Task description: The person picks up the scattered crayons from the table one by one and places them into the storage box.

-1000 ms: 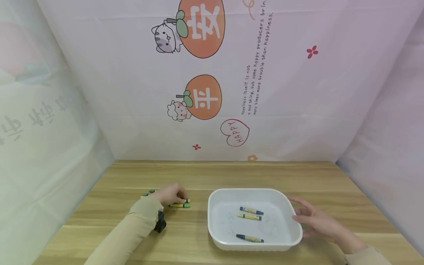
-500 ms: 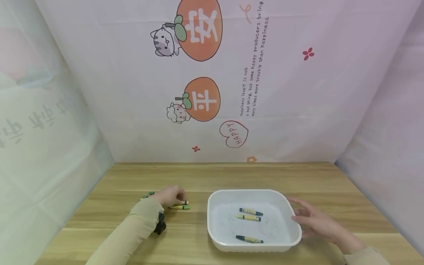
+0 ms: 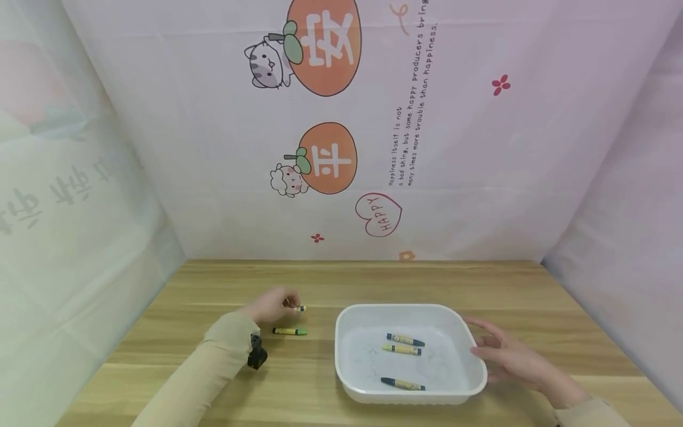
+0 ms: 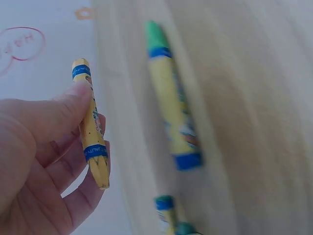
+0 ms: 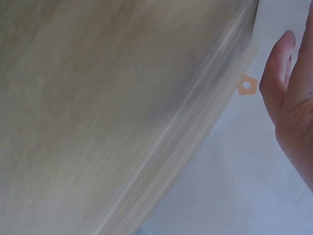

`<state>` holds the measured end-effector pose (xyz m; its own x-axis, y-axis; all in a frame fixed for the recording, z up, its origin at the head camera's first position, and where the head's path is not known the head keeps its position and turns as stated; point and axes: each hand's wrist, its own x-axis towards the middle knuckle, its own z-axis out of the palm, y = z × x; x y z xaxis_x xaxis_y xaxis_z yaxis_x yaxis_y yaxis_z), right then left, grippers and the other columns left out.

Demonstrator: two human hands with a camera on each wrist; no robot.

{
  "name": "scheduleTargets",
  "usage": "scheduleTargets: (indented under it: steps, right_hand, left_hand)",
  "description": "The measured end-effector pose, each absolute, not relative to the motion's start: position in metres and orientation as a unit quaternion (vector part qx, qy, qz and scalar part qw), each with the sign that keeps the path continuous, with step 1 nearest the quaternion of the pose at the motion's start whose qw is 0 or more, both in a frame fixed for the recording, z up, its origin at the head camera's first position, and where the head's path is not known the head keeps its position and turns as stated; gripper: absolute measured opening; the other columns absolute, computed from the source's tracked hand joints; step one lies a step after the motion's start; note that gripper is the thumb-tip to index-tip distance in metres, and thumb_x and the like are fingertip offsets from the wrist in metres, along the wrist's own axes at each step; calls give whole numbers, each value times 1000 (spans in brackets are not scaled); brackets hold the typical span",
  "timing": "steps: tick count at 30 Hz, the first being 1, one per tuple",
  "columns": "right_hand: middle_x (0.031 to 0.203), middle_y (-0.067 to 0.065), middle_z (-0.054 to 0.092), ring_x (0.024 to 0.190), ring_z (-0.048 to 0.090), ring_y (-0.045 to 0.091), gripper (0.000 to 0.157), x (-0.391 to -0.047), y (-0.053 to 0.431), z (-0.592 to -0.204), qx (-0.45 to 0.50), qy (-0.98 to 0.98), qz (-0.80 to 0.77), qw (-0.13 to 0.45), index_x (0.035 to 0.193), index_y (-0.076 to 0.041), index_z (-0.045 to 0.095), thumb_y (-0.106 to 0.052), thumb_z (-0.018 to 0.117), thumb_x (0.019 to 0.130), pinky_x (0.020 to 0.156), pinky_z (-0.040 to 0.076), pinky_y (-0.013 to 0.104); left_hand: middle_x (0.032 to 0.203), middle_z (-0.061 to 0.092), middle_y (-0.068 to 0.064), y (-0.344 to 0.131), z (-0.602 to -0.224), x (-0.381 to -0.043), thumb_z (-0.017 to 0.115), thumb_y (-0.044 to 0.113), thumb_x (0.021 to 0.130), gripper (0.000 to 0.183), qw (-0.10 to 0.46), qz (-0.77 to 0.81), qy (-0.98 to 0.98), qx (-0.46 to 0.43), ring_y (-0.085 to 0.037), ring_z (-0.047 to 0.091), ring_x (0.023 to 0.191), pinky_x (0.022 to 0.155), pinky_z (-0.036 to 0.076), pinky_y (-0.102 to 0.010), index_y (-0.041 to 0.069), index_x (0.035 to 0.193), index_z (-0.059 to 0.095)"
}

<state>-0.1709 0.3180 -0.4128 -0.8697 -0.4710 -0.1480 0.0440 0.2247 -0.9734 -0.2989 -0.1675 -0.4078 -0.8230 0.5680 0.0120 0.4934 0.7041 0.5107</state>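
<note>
My left hand (image 3: 272,304) pinches a yellow-ochre crayon (image 4: 92,127) between thumb and fingers, raised above the table in the left wrist view. Close by on the wood lies a light green crayon (image 3: 290,331) in a yellow wrapper. Part of another crayon with a green end (image 4: 166,213) shows at the bottom of the left wrist view; in the head view the left hand and sleeve hide it. My right hand (image 3: 514,359) touches the right side of a white plastic tray (image 3: 357,350) with its thumb and fingers extended.
Inside the tray lie a blue crayon (image 3: 405,340), a yellow crayon (image 3: 401,350) and a dark-tipped crayon (image 3: 402,384). A printed white cloth (image 3: 459,178) walls the wooden table (image 3: 299,391) at the back and sides. A black wrist camera (image 3: 257,354) hangs at the left cuff.
My left hand has lifted the yellow-ochre crayon from beside the green one and moved slightly back with it. The right hand and tray have stayed put.
</note>
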Motion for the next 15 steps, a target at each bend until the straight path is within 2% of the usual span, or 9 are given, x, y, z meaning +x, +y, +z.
scheduleTargets:
  steps: [9,15]
  right_hand:
    - [115,14,53,94,63,24,53,-172,318,-409,-149,752,-605,215,118,-61,39,-14,49,97,73,57,46]
    - [115,15,53,92,64,24,51,-170,318,-411,-146,758,-600,210,118,-60,39,-14,50,97,72,57,44]
  left_hand:
    - [88,65,1,-137,-369,-287,65,8,88,5,63,264,909,317,-11,59,83,74,52,-26,9,92,65]
    - [92,66,1,-106,-344,-275,65,12,89,5,69,248,903,343,-13,62,87,78,53,-28,11,94,66]
